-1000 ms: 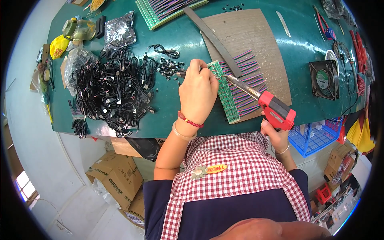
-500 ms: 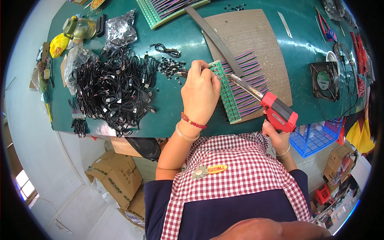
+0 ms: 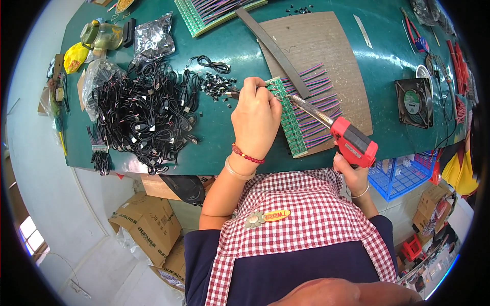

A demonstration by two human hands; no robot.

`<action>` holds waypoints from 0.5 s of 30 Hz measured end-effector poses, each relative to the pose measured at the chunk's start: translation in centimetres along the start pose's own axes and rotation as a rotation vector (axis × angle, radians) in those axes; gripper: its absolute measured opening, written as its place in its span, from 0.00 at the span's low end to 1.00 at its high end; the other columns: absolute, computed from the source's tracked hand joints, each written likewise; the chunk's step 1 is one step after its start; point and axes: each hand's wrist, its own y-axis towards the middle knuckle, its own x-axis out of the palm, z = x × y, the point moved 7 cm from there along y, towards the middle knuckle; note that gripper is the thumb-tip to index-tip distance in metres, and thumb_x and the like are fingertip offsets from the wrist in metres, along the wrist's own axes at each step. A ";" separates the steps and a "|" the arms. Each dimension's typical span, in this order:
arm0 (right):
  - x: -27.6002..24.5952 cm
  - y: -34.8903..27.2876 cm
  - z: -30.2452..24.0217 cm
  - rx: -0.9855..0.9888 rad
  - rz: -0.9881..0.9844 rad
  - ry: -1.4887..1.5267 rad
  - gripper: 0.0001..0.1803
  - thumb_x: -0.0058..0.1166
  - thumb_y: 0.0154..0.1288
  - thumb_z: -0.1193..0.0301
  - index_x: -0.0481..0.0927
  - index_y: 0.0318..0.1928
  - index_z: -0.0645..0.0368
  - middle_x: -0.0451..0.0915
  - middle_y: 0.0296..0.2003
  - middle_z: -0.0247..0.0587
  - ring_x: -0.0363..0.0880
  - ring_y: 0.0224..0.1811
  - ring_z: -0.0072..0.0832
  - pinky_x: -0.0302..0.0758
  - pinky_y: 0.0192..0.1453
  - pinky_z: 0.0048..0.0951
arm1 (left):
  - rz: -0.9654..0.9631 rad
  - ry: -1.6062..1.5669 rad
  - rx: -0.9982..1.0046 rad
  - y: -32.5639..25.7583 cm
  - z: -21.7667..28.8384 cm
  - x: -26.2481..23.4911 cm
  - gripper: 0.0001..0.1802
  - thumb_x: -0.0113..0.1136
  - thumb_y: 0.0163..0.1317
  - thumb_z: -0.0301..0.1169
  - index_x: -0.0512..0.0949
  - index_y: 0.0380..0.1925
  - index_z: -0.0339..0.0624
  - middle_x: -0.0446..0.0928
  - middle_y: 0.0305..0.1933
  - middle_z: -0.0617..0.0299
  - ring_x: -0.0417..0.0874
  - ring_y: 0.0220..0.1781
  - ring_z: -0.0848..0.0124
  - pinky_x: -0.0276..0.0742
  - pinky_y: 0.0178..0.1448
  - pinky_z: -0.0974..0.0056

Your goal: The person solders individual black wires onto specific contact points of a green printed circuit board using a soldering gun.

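Note:
A green circuit board strip (image 3: 292,122) lies on a brown board (image 3: 326,46), with rows of multicoloured wires (image 3: 319,109) running off its right side. My right hand (image 3: 352,171) is wrapped round the red and black grip of a soldering gun (image 3: 352,140). The gun's metal barrel slants up and left, its tip at the upper part of the strip. Beside that tip, my left hand (image 3: 256,115) is closed in a pinch at the strip's left edge. Whatever its fingers hold is hidden by the hand.
Left of my hands is a heap of black cables (image 3: 145,117), with small black parts (image 3: 217,86) scattered beside it. A grey metal bar (image 3: 273,51) rests across the wires. More wired boards (image 3: 196,20) lie at the back; a fan (image 3: 413,103) stands right, above a blue basket (image 3: 400,178).
The soldering gun and my right hand have shifted slightly left, bringing the tip further over the strip. My left hand has barely moved.

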 end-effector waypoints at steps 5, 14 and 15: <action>0.0 0.1 0.1 0.021 -0.009 0.022 0.17 0.62 0.57 0.76 0.77 0.48 0.63 0.78 0.37 0.30 0.75 0.36 0.16 0.73 0.39 0.21 | 0.005 0.007 -0.003 0.0 0.1 0.0 0.05 0.60 0.50 0.23 0.73 0.21 0.35 0.74 0.42 0.58 0.80 0.30 0.58 0.77 0.32 0.58; 0.3 0.1 0.0 -0.001 -0.042 -0.058 0.16 0.62 0.58 0.75 0.78 0.48 0.62 0.79 0.37 0.30 0.75 0.37 0.16 0.73 0.41 0.22 | 0.001 0.003 -0.010 0.0 0.0 0.0 0.06 0.60 0.50 0.24 0.73 0.21 0.35 0.74 0.42 0.58 0.80 0.30 0.58 0.77 0.32 0.58; 0.3 0.1 -0.1 -0.023 -0.023 -0.071 0.16 0.62 0.58 0.76 0.78 0.47 0.62 0.79 0.37 0.30 0.75 0.36 0.16 0.73 0.40 0.22 | -0.003 0.001 -0.015 0.0 0.0 0.1 0.06 0.60 0.50 0.24 0.73 0.21 0.35 0.74 0.42 0.58 0.80 0.30 0.58 0.77 0.32 0.58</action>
